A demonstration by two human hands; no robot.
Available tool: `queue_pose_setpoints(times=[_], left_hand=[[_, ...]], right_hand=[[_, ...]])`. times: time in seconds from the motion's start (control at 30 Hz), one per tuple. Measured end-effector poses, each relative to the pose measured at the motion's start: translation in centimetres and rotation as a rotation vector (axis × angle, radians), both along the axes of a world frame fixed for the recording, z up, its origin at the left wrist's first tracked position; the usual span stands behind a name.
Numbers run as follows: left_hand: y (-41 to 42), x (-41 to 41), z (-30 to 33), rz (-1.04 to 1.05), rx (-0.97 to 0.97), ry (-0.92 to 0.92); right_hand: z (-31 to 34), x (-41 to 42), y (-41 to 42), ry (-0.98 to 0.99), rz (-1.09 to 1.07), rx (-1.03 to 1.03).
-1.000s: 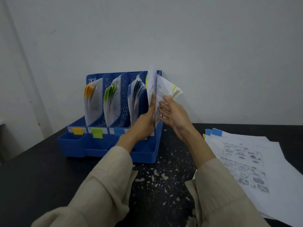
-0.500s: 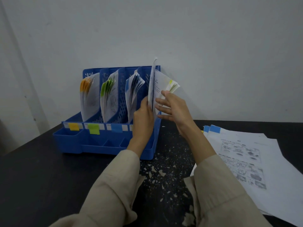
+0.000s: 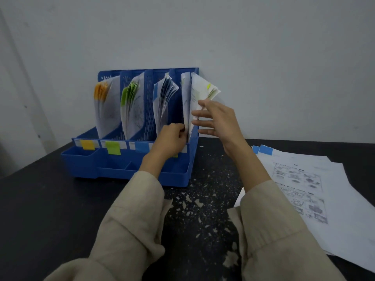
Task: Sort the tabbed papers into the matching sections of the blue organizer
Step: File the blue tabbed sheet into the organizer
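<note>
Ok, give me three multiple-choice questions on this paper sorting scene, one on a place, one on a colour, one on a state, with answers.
1. Where is the loose stack of printed white papers?
A. right of the blue plastic organizer
B. left of it
C. inside it

2. What colour are the tabs in the leftmost section?
A. pink
B. orange
C. blue

3. How is the right hand?
A. fist
B. fingers spread
C. flat on table

Answers: 1 A, it lies on the black table's right side. 2 B, orange tabs show there. 3 B, its fingers are splayed beside the sheets.

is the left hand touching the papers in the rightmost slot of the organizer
Touching. The head view shows the left hand pinching the lower edge of the yellow-tabbed papers in the rightmost slot.
</note>
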State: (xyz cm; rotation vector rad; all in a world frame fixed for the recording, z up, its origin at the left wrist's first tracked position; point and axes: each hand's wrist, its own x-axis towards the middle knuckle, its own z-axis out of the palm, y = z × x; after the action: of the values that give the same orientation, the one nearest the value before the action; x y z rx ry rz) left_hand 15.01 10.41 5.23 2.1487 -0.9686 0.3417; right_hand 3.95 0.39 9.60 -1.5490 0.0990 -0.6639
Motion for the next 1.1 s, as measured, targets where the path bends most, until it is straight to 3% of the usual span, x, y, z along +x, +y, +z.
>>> queue_pose_setpoints(times=[0.17, 0.37, 0.5, 0.6, 0.67, 0.77, 0.93, 1.0, 1.1], left_hand=[[0.9, -1.7, 1.2, -0.138, 0.009, 0.089], [0.5, -2.0, 1.0, -0.101, 0.134, 0.303], [0.1, -2.6, 0.3, 0.024, 0.291, 0.085], [-0.1, -2.7, 0.0, 0.058, 0.304, 0.039], [0.0, -2.3, 0.2, 0.031, 0.269, 0.126], [0.2, -1.8, 0.5, -0.029, 0.054, 0.239], [-0.1, -3.1, 0.4, 0.204, -0.517, -0.230], [-0.7, -4.0, 0.5, 0.156, -0.591, -0.408], [-2.2, -5.6, -0.1, -0.055, -0.528, -0.568]], right_hand=[[-0.3, 0.3, 0.1, -0.034, -0.060, -0.115], [-1.0, 1.0, 0.2, -0.103, -0.221, -0.312], [-1.1, 0.9, 0.3, -0.115, -0.177, -0.330], [-1.0, 0.8, 0.3, -0.121, -0.155, -0.334], [-0.9, 0.7, -0.2, -0.135, -0.171, -0.337], [-0.5, -0.1, -1.4, -0.147, -0.219, -0.320], [-0.2, -2.5, -5.3, -0.042, -0.346, -0.317], [-0.9, -3.7, -7.9, 0.071, -0.460, -0.390], [-3.0, -6.6, -12.1, 0.298, -0.723, -0.435]])
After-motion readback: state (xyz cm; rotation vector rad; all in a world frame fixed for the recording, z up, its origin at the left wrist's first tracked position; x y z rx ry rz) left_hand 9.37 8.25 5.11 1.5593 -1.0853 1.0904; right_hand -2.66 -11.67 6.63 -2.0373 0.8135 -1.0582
